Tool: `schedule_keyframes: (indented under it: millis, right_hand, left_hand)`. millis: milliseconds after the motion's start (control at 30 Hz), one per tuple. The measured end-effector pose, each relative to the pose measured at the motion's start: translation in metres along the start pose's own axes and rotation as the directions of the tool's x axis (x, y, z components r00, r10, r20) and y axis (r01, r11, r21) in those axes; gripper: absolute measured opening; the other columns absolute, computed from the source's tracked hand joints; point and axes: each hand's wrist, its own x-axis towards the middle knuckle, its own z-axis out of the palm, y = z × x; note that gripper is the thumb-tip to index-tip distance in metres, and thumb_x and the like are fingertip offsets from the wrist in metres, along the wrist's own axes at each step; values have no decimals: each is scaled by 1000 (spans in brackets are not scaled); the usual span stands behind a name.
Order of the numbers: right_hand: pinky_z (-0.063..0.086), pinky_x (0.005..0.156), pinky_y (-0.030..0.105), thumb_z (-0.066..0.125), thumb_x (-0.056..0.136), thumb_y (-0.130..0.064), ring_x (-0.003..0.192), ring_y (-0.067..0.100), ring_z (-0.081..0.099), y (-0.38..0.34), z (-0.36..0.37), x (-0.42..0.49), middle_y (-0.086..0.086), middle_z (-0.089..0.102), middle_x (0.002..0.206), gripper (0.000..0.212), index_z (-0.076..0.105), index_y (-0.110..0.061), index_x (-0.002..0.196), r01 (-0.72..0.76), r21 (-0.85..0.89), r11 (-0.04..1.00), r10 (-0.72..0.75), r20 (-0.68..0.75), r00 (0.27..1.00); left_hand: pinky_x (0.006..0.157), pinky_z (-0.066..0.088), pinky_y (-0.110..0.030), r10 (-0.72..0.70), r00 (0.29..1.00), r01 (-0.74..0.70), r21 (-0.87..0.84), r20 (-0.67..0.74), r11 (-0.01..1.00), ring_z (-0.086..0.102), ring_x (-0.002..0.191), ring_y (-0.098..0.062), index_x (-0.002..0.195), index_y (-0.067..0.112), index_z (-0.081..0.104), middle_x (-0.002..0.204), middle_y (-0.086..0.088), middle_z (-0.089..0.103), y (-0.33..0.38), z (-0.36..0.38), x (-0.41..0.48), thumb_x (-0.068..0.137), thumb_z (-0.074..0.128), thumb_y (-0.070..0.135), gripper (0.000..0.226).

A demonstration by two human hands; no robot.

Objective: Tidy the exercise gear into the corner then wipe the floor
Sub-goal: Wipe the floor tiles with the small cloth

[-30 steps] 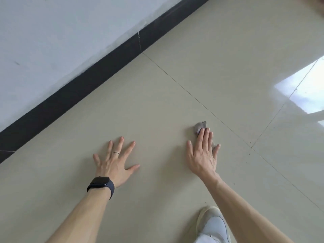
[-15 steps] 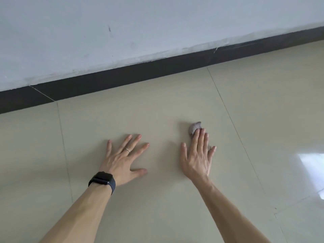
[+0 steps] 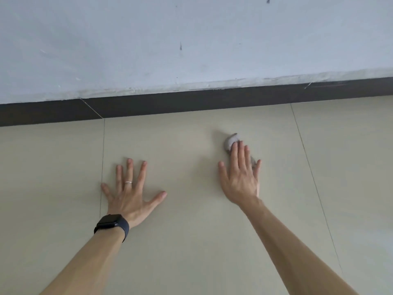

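Looked to be at the wiping step, with no exercise gear anywhere in view, only tiled floor (image 3: 191,252) running far to a dark skirting board (image 3: 191,103) under a pale wall (image 3: 191,39). Pressed a small grey cloth (image 3: 230,141) to the floor under the straight fingers of the right hand (image 3: 240,177), right of centre and near the skirting, a curl of cloth poking out past the fingertips. Braced on the left hand (image 3: 129,194), fingers splayed wide, palm flat on the tile, holding nothing, well apart from the cloth. Wore a dark watch (image 3: 112,225) and a ring (image 3: 128,182) on that side. Called next, most likely, for a firm sweep of the cloth across the tile, weight carried on the left hand. Could not tell how much floor remained unwiped.
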Motion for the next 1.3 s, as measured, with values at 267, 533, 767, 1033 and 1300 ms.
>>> schedule_keyframes:
  millis: [267,533,767,1033,1300]
  right_hand:
    - [-17,118,51,14,102,-56,151,8,-15,28,-17,56,-10,-14,165,68,-8,-26,159,37,-119,992,-36,6,999]
    - [-13,119,52,20,98,-63,153,16,-11,-65,-2,86,-1,-9,167,82,-5,-15,159,-26,-4,1000,26,-28,999]
    - [-18,119,52,15,100,-60,153,12,-11,-4,-21,90,-6,-12,166,74,-7,-20,159,-38,-149,988,35,-28,999]
    - [-15,120,49,20,100,-60,153,12,-11,-80,15,57,-7,-11,166,76,-4,-19,159,192,-92,977,-189,37,981]
    - [-5,120,61,22,101,-52,153,12,-7,-69,5,97,-3,-5,168,71,-1,-18,160,-103,-7,995,103,-16,995]
  left_hand:
    - [114,-11,-66,1,996,0,-7,89,1000,-46,139,-18,138,51,-40,145,13,-54,-7,-3,4,71,18,96,99]
    - [113,-14,-66,2,984,2,-22,176,1000,-50,135,-19,136,50,-43,141,13,-58,-6,-7,8,69,17,95,101]
    - [112,-14,-67,-1,976,6,-23,219,1000,-51,135,-20,133,50,-45,139,12,-60,-7,-9,9,68,16,95,100]
    - [111,-16,-67,32,980,-17,-74,195,997,-51,134,-19,134,52,-43,138,14,-60,-11,-7,11,71,22,94,100]
    - [110,-18,-67,54,978,-35,-96,202,995,-53,133,-18,135,53,-41,139,14,-59,-14,-6,11,72,25,93,100]
